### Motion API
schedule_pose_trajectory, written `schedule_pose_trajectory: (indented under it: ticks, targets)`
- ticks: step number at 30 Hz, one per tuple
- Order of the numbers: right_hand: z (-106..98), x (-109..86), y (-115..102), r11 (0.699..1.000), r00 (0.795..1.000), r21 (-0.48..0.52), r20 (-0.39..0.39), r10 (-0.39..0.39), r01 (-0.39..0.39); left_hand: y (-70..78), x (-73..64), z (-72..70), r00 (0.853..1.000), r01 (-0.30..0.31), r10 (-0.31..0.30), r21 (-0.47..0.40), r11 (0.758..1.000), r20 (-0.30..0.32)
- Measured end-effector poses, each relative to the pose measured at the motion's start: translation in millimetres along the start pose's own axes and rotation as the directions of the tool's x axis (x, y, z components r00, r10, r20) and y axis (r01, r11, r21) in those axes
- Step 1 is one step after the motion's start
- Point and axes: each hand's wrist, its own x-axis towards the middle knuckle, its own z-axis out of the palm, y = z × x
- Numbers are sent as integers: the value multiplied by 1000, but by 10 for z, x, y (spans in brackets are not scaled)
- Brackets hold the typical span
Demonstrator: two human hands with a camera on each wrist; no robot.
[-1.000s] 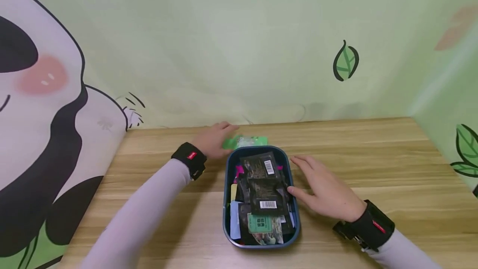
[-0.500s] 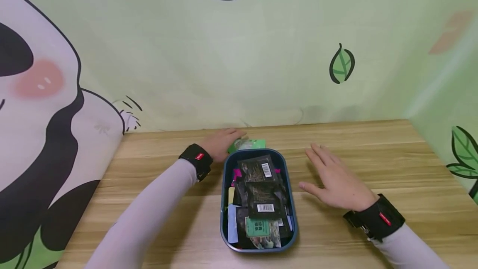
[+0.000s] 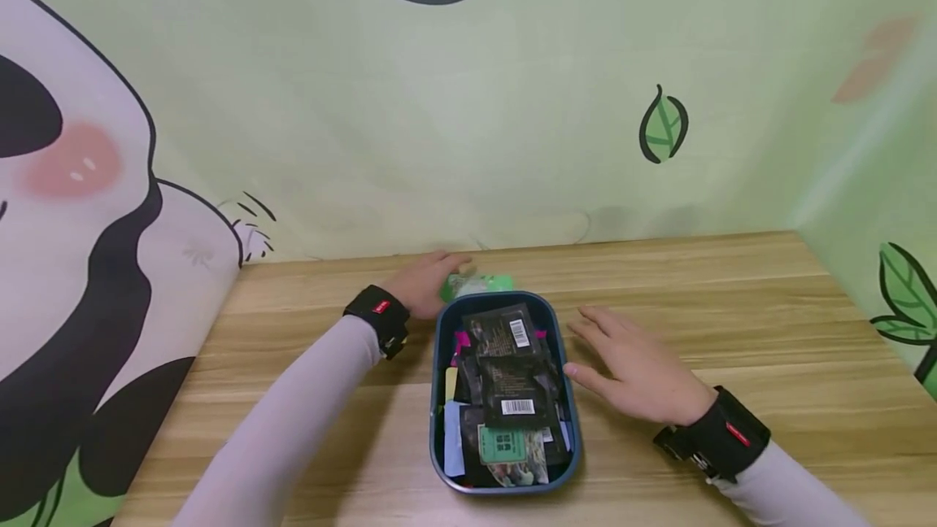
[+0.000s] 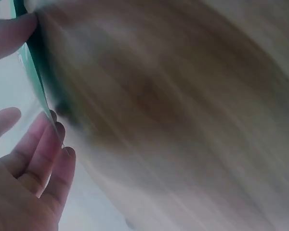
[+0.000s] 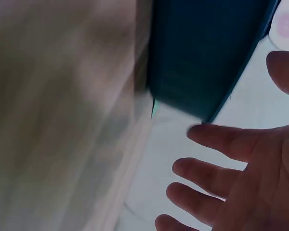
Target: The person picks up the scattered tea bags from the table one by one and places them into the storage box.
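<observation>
A dark blue rectangular box (image 3: 507,490) stands on the wooden table, filled with small packets. My left hand (image 3: 420,287) is behind its far left corner and holds the left end of a green packet (image 3: 494,282). In the left wrist view the green packet (image 4: 37,79) appears nearly edge-on, with the thumb (image 4: 14,34) at its upper part and fingertips at its lower edge. My right hand (image 3: 640,372) is to the right of the box with fingers spread. Its thumb tip lies at the box's right rim; whether it touches cannot be told.
Inside the box lie black packets (image 3: 516,389) with barcode labels, a teal-labelled packet (image 3: 512,450) and a pale blue one (image 3: 454,437). Behind the table (image 3: 703,291) rises a light green printed backdrop (image 3: 556,104), close to my left hand.
My right hand moved away from the box's right side, then came back to it. The green packet shifted slightly left with my left hand. The head view tilted a little.
</observation>
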Motion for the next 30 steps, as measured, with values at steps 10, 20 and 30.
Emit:
schedule_pose_trajectory:
  ticks: [10,20,30]
  targets:
    - [86,3,-133,984,998,175,54,27,-36,-147,-288,-296,998,-6,2,-54,999,-70]
    - [104,48,-139,958,996,285,88,12,-37,-29,-693,-755,980,-54,52,-4,999,-194]
    - [98,51,-172,949,993,309,114,34,-68,180,-868,-905,938,-124,118,2,992,-327]
